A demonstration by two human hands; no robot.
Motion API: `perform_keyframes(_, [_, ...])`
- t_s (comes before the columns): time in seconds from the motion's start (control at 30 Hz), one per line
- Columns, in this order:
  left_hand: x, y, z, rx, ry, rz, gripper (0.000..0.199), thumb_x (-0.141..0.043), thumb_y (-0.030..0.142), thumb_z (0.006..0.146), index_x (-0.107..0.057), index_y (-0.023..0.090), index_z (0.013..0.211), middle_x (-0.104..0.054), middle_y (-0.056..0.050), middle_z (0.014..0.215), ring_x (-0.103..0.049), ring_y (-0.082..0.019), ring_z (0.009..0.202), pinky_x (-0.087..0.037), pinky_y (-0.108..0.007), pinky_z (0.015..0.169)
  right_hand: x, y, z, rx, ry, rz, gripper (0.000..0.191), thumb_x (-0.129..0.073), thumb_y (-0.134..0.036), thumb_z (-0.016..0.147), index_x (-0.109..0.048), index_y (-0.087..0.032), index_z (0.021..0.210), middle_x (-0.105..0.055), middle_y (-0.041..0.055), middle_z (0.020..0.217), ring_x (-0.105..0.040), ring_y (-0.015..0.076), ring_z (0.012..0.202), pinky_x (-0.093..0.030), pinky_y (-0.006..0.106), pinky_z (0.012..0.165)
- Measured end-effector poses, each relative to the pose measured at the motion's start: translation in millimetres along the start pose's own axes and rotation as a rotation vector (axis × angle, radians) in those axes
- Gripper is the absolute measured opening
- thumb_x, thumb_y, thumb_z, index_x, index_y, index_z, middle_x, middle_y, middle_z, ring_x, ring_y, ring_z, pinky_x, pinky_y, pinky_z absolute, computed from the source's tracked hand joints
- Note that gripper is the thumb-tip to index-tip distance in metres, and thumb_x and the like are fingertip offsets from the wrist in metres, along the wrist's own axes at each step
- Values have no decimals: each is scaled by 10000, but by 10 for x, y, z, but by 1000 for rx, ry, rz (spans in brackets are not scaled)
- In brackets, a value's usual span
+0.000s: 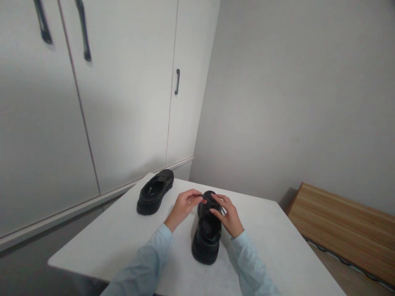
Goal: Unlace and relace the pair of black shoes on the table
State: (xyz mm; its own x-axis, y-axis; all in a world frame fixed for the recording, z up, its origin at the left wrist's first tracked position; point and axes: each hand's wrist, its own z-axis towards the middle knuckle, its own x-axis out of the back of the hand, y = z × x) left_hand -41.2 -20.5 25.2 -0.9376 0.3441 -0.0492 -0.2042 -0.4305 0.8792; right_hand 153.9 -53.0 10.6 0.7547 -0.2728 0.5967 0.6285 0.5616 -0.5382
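A black shoe (206,242) stands on the white table, its heel toward me and its toe pointing away. My left hand (187,204) is at the shoe's left side, thumb and fingers pinched on a thin black shoelace (204,197) above the front of the shoe. On the other side, my right hand (227,214) has its thumb and fingers closed at the lace over the shoe's upper; a dark loose end shows by its fingers. The exact grip of the right fingertips is small and hard to make out.
A second black shoe (154,193) sits at the table's far left. White cabinets (129,94) with dark handles rise behind the white table (268,246). A wooden-topped piece (342,226) stands at the right by the grey wall, a dark cable along its lower edge.
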Motion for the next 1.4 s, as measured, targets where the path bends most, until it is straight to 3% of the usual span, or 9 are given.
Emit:
perform_keyframes(0.1, [-46,2,-36,-10,-121,50,217,-639,345,751,-670,132,781,-707,-86,812,-665,-198,776,-517,-312,770,-51,-93,-4,41,38,-87,327,-639,-333,788,-640,-330,1115,-591,64,1000,-507,244,953,-426,407,841])
perform_keyframes(0.3, [-50,5,-47,34,-184,-9,225,-685,361,698,-699,141,746,-710,-86,767,-660,-217,784,-518,-334,777,-122,-246,-2,6,51,-134,137,-613,-324,807,-721,-278,878,-584,38,714,-506,211,744,-388,363,684])
perform_keyframes(0.53, [0,-80,51,54,7,-76,333,-765,311,597,-660,131,857,-697,-83,819,-651,-196,763,-525,-312,732,-78,-326,29,-92,187,198,163,-583,-348,815,-682,-222,851,-681,53,799,-602,207,793,-459,344,736])
perform_keyframes(0.7, [-13,-254,119,65,96,213,236,-594,327,771,-654,158,924,-684,-83,918,-630,-176,812,-501,-305,766,120,-208,71,-222,336,369,192,-620,-366,773,-653,-184,824,-695,61,777,-664,208,748,-513,326,709])
perform_keyframes(0.93, [-71,-545,94,72,53,372,212,-576,255,756,-646,174,938,-664,-77,975,-620,-159,780,-506,-276,690,455,197,10,-325,623,304,300,-664,-416,711,-657,-145,840,-691,71,713,-663,213,674,-543,351,645])
perform_keyframes(1.03, [-85,-601,90,57,48,406,187,-559,234,761,-647,173,914,-664,-69,938,-612,-155,763,-501,-275,683,498,421,-19,-379,545,283,331,-678,-435,679,-665,-142,833,-696,84,732,-653,212,652,-545,356,617])
perform_keyframes(1.13, [-84,-620,92,43,43,422,171,-547,218,766,-648,181,899,-666,-60,912,-606,-157,763,-497,-281,689,433,558,-45,-417,338,204,326,-682,-431,656,-676,-151,823,-709,95,782,-657,218,674,-544,379,659])
perform_keyframes(1.3, [-71,-620,98,41,34,423,165,-546,204,766,-647,182,895,-671,-57,907,-607,-162,790,-492,-285,715,276,603,-129,-384,-95,36,404,-733,-309,580,-687,-181,960,-699,114,1004,-642,280,940,-478,454,866])
perform_keyframes(1.4, [-69,-614,101,47,34,427,158,-539,192,769,-646,179,885,-676,-56,905,-611,-164,788,-489,-290,725,306,621,-175,-343,-221,-11,494,-773,-282,514,-688,-181,991,-638,138,1151,-562,316,1106,-381,488,991])
